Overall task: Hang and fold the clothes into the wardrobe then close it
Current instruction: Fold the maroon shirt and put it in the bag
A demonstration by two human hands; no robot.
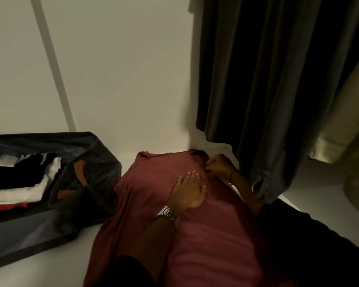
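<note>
A maroon shirt [158, 195] lies spread flat on the white wardrobe floor [56, 264], its collar end toward the back wall. My left hand [188, 190], a metal watch on its wrist, presses flat on the middle of the shirt with straight fingers. My right hand [219, 165] pinches the shirt's far right corner near the collar, fingers curled on the fabric.
A dark fabric storage box [87, 179] with folded black, white and red clothes stands at the left. Dark grey garments [267, 90] and a cream one [348, 146] hang at the right, just above my right wrist. The white back wall [112, 69] is close behind.
</note>
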